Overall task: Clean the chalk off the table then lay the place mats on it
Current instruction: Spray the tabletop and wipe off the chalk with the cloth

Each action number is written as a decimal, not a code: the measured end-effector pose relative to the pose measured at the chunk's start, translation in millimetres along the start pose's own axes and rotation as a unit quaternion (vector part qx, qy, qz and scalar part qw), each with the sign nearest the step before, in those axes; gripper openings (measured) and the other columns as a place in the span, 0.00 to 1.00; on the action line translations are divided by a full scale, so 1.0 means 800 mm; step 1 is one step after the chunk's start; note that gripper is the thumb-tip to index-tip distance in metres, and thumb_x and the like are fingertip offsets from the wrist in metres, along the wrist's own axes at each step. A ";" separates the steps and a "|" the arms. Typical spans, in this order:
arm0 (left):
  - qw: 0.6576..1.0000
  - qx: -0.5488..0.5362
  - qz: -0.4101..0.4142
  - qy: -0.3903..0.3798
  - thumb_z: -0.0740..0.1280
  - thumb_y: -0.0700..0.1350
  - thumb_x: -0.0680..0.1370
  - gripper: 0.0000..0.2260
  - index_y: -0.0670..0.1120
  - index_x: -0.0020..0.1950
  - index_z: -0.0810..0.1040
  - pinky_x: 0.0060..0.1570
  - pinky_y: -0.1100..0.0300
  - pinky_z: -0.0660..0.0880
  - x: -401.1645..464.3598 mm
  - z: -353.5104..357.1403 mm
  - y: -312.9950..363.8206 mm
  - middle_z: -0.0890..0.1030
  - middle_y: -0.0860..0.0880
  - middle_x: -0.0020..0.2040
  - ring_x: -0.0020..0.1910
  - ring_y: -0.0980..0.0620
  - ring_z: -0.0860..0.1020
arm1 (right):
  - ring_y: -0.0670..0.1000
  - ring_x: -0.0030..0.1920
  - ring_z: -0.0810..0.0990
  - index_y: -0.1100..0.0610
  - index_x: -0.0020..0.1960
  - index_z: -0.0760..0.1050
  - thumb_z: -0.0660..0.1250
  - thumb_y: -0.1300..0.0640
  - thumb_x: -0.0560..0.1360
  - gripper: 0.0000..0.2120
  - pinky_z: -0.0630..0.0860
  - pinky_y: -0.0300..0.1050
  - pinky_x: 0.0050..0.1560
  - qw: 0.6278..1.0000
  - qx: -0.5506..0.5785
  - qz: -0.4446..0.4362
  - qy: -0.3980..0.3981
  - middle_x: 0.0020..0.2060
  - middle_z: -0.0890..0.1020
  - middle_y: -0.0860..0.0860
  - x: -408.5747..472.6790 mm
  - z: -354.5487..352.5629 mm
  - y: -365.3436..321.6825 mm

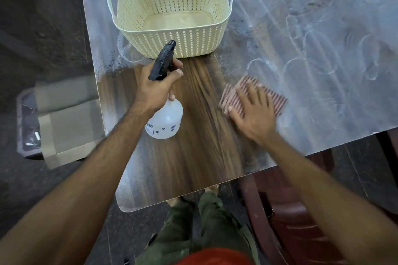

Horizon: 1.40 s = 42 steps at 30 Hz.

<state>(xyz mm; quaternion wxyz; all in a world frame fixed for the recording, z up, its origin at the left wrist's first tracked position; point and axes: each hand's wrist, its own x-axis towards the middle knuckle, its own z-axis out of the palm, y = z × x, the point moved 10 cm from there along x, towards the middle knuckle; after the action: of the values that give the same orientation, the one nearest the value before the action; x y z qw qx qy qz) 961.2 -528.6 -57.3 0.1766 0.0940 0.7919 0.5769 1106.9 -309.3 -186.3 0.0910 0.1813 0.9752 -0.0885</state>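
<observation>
Nearest the camera, green trousers (193,228) stood on a dark speckled floor (43,28), with a dark red chair (290,221) tucked at the table's near right edge. The wooden table (193,157) showed bare brown grain in its near middle strip, while white chalk (323,38) swirls and smears covered its right and far parts. The left hand (157,86) gripped the neck of a clear spray bottle (164,120), fingers curled at its black trigger head; small blue marks were printed on the bottle, too blurred to read. The right hand (252,112) pressed flat, fingers spread, on a red-striped cloth (243,88) at the chalk's edge. Left of the table, beige place mats (69,122) lay on a dark stand. Farther back, a cream perforated basket (172,6) stood on the table.
</observation>
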 end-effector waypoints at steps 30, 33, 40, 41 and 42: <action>0.999 -0.001 0.013 -0.033 0.67 0.37 0.78 0.02 0.41 0.50 0.77 0.25 0.62 0.70 -0.008 0.076 0.029 0.77 0.36 0.46 0.18 0.51 0.69 | 0.58 0.80 0.47 0.46 0.80 0.55 0.48 0.34 0.80 0.32 0.48 0.61 0.77 0.992 0.050 -0.115 0.003 0.80 0.52 0.52 -0.020 0.015 -0.086; 0.999 0.000 0.015 -0.045 0.67 0.38 0.78 0.02 0.43 0.49 0.78 0.26 0.62 0.70 -0.011 0.087 0.030 0.78 0.35 0.48 0.19 0.51 0.70 | 0.55 0.80 0.47 0.45 0.80 0.53 0.47 0.33 0.80 0.32 0.46 0.58 0.78 0.992 0.022 -0.125 -0.016 0.80 0.50 0.50 -0.100 0.034 -0.050; 0.998 0.011 0.001 -0.064 0.67 0.37 0.78 0.03 0.40 0.51 0.78 0.26 0.63 0.71 -0.029 0.115 0.024 0.78 0.32 0.52 0.19 0.52 0.70 | 0.58 0.79 0.51 0.45 0.80 0.55 0.47 0.32 0.79 0.33 0.48 0.61 0.77 0.996 0.020 0.088 0.027 0.80 0.54 0.53 -0.046 -0.001 0.106; 0.998 0.011 0.002 -0.067 0.67 0.37 0.78 0.03 0.40 0.51 0.78 0.26 0.63 0.71 -0.031 0.118 0.023 0.78 0.32 0.52 0.19 0.52 0.71 | 0.59 0.79 0.49 0.46 0.80 0.55 0.47 0.33 0.79 0.33 0.47 0.62 0.77 0.994 0.030 0.098 0.029 0.80 0.53 0.53 -0.035 -0.002 0.100; 0.998 0.013 0.002 -0.069 0.67 0.37 0.78 0.03 0.40 0.51 0.78 0.26 0.63 0.71 -0.033 0.121 0.021 0.78 0.32 0.51 0.19 0.52 0.71 | 0.59 0.79 0.48 0.47 0.80 0.55 0.46 0.33 0.79 0.33 0.46 0.62 0.77 0.995 0.036 0.094 0.028 0.80 0.52 0.54 -0.031 -0.002 0.085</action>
<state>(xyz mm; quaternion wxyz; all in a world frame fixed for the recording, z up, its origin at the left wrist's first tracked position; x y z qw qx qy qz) 1022.3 -447.2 -62.8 0.2288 0.1372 0.7849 0.5593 1154.4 -255.1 -189.3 0.0645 0.2775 0.9523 -0.1096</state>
